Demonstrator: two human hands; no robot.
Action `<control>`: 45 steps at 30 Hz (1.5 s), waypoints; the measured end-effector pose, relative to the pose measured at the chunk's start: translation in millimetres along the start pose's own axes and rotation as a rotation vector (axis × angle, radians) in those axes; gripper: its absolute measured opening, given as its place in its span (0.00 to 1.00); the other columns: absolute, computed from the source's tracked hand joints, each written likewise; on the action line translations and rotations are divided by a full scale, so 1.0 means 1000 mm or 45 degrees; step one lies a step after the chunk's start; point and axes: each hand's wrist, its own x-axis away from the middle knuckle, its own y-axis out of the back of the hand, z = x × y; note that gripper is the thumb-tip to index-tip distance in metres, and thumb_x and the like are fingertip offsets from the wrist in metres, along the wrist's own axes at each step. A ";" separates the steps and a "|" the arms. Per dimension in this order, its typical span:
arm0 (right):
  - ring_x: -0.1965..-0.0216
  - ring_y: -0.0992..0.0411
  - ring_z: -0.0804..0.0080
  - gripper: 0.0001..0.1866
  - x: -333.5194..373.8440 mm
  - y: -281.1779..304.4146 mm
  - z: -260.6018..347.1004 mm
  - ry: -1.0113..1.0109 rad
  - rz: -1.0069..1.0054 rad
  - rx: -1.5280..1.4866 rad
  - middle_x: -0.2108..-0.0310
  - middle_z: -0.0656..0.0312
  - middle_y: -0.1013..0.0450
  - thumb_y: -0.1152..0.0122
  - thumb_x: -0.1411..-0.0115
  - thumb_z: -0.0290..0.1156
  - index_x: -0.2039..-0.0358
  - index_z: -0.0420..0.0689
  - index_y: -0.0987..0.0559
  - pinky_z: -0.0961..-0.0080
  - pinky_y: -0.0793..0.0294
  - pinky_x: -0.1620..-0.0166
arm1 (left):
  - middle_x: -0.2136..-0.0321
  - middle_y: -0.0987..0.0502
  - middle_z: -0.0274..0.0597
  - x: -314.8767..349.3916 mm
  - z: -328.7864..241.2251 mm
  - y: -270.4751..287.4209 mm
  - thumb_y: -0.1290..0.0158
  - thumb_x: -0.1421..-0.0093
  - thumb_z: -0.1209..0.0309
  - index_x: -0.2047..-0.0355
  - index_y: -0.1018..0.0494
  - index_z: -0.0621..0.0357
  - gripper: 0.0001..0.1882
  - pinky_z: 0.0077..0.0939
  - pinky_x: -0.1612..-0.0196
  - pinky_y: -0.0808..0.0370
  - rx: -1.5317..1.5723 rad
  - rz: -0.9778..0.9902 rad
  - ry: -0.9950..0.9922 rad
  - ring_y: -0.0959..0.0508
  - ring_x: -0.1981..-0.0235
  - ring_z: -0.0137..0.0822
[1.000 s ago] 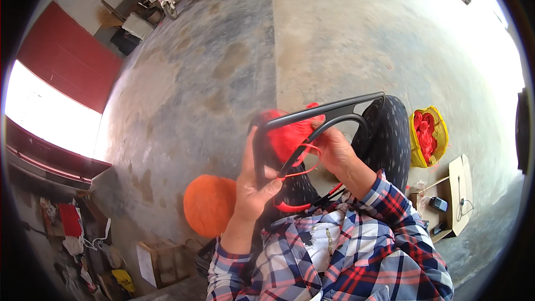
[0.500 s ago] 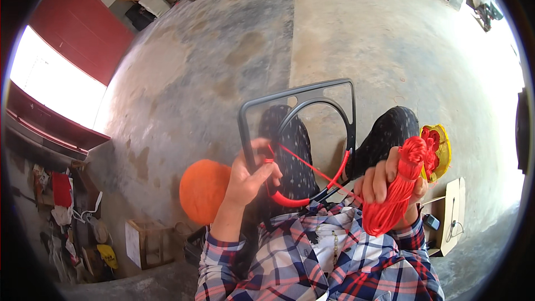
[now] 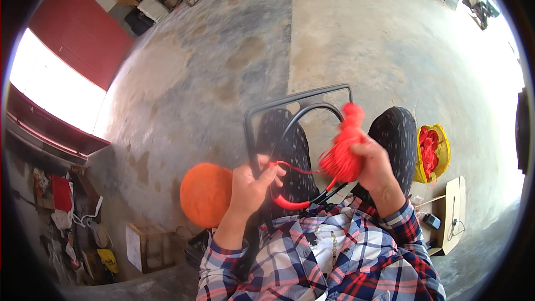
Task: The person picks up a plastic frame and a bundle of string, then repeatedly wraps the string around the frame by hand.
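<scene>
A black frame (image 3: 295, 98), roughly rectangular with a curved ring inside it, stands tilted over my lap. Red cord wrapping (image 3: 288, 204) covers part of the ring's lower curve. My left hand (image 3: 249, 185) is closed around the frame's left bar, its thumb and forefinger pressed together at the red strand. In my right hand (image 3: 374, 164) is a thick hank of red cord (image 3: 341, 153), slightly blurred, held in front of the frame's right side. A slack strand (image 3: 298, 168) runs from the hank to my left fingers. The hank hides part of the ring.
Right of my knee is a yellow bag (image 3: 444, 159) with red cord bundles (image 3: 428, 150). An orange round seat (image 3: 205, 195) stands at my left, near a wooden stool (image 3: 150, 248). A cardboard box (image 3: 450, 220) lies at lower right; clutter (image 3: 69, 212) fills the lower left.
My right hand has swung left and up with the hank, from beside the frame to in front of its right side. The taut strand has gone slack. My left hand has barely moved.
</scene>
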 end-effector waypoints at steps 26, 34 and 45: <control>0.59 0.26 0.71 0.10 -0.054 -0.007 -0.029 -0.123 0.280 -0.352 0.60 0.61 0.25 0.44 0.39 0.33 0.60 0.42 0.23 0.71 0.27 0.51 | 0.38 0.40 0.44 -0.009 -0.018 -0.025 0.41 0.50 0.78 0.34 0.46 0.58 0.43 0.25 0.42 0.38 -0.263 0.330 -0.625 0.35 0.41 0.33; 0.56 0.26 0.57 0.30 0.016 0.005 0.000 0.114 0.344 -0.157 0.57 0.48 0.27 0.46 0.50 0.40 0.49 0.34 0.32 0.58 0.31 0.48 | 0.61 0.24 0.43 -0.007 0.002 -0.002 0.41 0.45 0.76 0.61 0.28 0.64 0.11 0.26 0.59 0.26 0.236 0.124 -0.232 0.23 0.66 0.32; 0.83 0.34 0.69 0.21 0.025 0.018 0.015 0.203 0.166 -0.124 0.81 0.59 0.31 0.47 0.37 0.47 0.61 0.38 0.31 0.70 0.31 0.71 | 0.77 0.24 0.46 -0.003 0.004 0.011 0.45 0.41 0.77 0.59 0.34 0.63 0.12 0.28 0.72 0.23 0.228 -0.032 -0.052 0.22 0.78 0.34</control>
